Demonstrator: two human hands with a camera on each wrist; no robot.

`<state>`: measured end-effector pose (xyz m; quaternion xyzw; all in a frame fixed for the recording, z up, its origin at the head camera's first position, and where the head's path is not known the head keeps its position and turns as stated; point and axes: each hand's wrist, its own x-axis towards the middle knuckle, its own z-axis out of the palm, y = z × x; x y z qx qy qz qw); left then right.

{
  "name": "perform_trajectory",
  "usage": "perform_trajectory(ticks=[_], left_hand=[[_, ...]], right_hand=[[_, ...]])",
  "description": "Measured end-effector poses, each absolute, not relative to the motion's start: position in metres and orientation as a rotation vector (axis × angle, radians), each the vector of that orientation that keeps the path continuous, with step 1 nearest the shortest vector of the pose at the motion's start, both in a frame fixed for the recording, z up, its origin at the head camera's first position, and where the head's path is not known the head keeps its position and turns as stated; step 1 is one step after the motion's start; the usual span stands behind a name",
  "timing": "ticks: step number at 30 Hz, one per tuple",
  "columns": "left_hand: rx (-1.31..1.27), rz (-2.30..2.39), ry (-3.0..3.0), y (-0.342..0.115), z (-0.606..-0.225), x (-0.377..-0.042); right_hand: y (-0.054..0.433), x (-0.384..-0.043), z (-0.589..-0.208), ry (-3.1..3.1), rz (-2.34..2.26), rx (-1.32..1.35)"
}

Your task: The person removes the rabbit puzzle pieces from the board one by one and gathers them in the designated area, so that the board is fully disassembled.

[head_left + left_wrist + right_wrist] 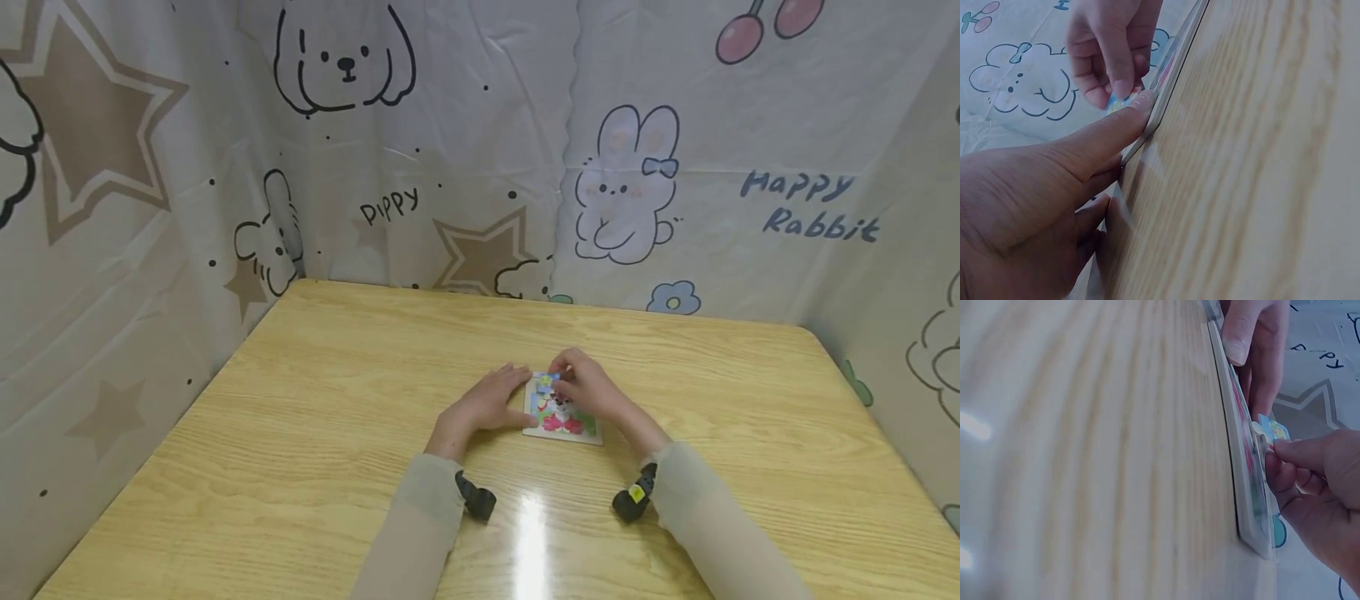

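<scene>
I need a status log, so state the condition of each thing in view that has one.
Puzzle board: flat on the table.
Puzzle piece: pinched, tilted up from the puzzle board.
Right hand: pinching the puzzle piece.
Left hand: resting at the puzzle board's left edge.
Wrist cameras: strapped on, one per wrist.
Sleeves: cuffs near the wrists.
Printed cloth: hanging, creased.

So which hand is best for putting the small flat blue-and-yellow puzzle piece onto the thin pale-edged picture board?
Probably the right hand: its fingers pinch the blue-and-yellow piece over the board. The left hand touches the board's left side, so it seems better placed for steadying.
</scene>
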<state>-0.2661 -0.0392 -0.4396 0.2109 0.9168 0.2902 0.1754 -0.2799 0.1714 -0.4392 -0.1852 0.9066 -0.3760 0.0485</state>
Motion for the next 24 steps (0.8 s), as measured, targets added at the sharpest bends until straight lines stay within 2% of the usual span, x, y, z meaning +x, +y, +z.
perform_trajectory(ticks=[24], left_hand=[[0.592, 0.837, 2.594, -0.039, -0.443, -0.267]], right_hand=[[0.233, -0.264, -0.441, 2.793, -1.182, -0.477]])
